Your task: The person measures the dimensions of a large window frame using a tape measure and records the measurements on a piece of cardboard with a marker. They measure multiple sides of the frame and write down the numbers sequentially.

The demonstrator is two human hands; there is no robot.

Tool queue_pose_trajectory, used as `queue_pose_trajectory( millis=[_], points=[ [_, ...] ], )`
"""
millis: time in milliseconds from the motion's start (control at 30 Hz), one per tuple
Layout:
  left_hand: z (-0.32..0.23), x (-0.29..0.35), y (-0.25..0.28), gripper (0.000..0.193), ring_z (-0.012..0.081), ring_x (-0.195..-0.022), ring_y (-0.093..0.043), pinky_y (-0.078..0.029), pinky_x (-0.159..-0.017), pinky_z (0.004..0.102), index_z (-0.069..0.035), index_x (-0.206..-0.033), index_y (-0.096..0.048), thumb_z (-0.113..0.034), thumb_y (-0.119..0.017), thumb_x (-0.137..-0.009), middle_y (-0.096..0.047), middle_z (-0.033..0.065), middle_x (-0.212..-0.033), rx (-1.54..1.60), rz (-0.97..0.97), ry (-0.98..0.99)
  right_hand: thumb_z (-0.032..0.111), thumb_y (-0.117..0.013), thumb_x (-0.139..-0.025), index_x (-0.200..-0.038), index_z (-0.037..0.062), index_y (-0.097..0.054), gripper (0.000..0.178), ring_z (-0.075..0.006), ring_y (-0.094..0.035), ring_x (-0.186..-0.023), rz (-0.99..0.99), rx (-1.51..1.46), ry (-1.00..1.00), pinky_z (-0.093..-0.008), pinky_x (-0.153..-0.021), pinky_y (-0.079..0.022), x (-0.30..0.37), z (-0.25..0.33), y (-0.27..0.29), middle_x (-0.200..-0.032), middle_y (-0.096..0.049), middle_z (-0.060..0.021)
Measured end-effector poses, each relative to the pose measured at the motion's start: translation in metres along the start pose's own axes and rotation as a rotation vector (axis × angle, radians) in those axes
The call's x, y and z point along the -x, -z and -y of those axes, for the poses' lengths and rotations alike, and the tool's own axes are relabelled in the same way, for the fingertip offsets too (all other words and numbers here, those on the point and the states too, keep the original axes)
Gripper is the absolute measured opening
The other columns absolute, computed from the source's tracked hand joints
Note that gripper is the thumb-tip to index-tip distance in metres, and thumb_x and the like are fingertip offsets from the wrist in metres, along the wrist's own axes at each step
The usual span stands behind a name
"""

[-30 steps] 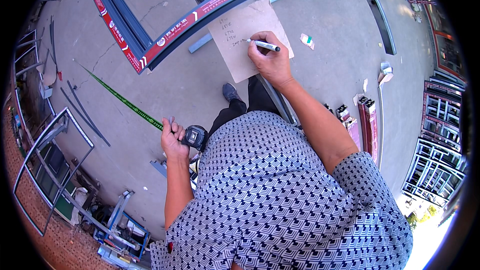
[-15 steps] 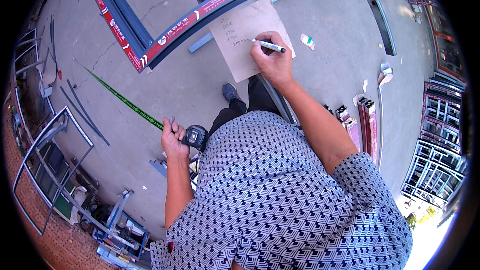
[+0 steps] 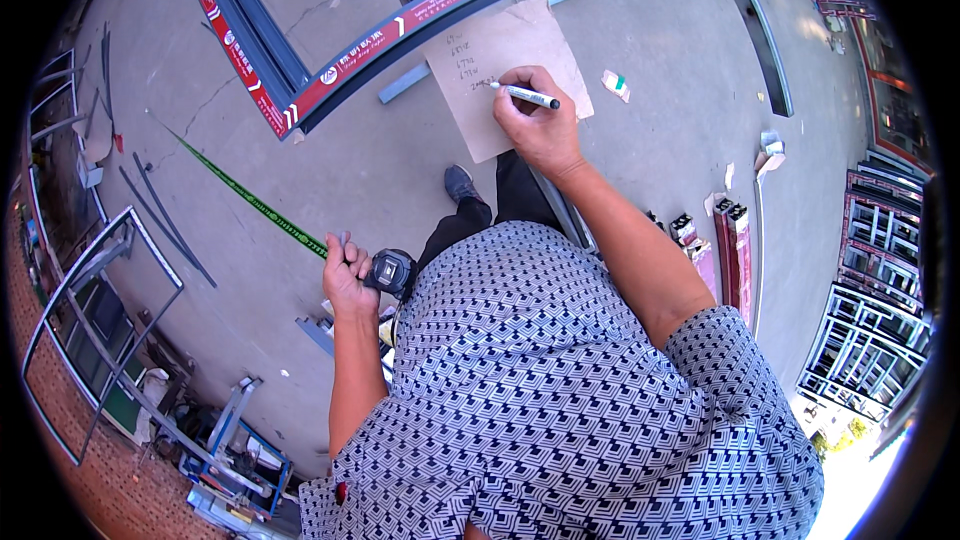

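My right hand [image 3: 541,125] is closed round a white marker pen [image 3: 530,96] with a dark end. The pen's tip meets a tan sheet of board [image 3: 545,35], beside several handwritten lines on its left part. My left hand [image 3: 346,275], lower and to the left, grips a black tape measure [image 3: 391,273]. Its green blade [image 3: 245,196] stretches out toward the upper left, over the floor. The fingers of that hand hide part of the case and the blade's near end.
Beyond the sheet lies a dark metal frame [image 3: 420,32] with red printed film, its corner pointing at me. A grey bar [image 3: 403,84] shows under it. Wrapped profiles [image 3: 733,255] lie at right; stacked frames [image 3: 872,340] stand farther right. An empty-paned frame [image 3: 170,270] leans at left.
My right hand and the pen have shifted slightly left and down on the sheet. The written line by the tip looks changed. My left hand still holds the tape measure in place.
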State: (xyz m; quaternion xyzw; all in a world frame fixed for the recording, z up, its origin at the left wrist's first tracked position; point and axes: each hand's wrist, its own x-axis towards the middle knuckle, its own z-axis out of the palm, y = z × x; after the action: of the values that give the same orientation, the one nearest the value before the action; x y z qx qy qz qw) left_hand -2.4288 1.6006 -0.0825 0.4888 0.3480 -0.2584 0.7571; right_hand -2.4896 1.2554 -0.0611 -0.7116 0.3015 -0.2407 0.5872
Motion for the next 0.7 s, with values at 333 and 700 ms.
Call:
queue_pose_trajectory(
  millis=[333,700],
  points=[
    [0.0,-0.001,-0.001,0.051,0.0054,-0.054,-0.03,-0.029,-0.046,0.0216,0.006,-0.127,-0.048,-0.038,-0.062,-0.106,-0.037,-0.0037,-0.069,0.005,0.005,-0.005,0.004,-0.072,-0.091,-0.1,0.0029,-0.065,0.011,-0.0043,-0.057,-0.069,-0.02,-0.018,0.036,-0.0231,-0.062,-0.049,0.0,0.0,0.0,-0.082,-0.065,0.0008],
    [-0.001,0.009,-0.015,0.041,0.0061,-0.053,-0.033,-0.029,-0.045,0.0218,0.002,-0.116,-0.05,-0.036,-0.062,-0.105,-0.042,-0.0027,-0.068,0.09,0.079,0.023,0.006,-0.069,-0.095,-0.103,0.0024,-0.064,0.011,-0.0044,-0.062,-0.078,0.298,-0.124,-0.071,-0.0226,-0.069,-0.052,0.028,0.048,-0.015,-0.088,-0.066,0.0001]
  ],
)
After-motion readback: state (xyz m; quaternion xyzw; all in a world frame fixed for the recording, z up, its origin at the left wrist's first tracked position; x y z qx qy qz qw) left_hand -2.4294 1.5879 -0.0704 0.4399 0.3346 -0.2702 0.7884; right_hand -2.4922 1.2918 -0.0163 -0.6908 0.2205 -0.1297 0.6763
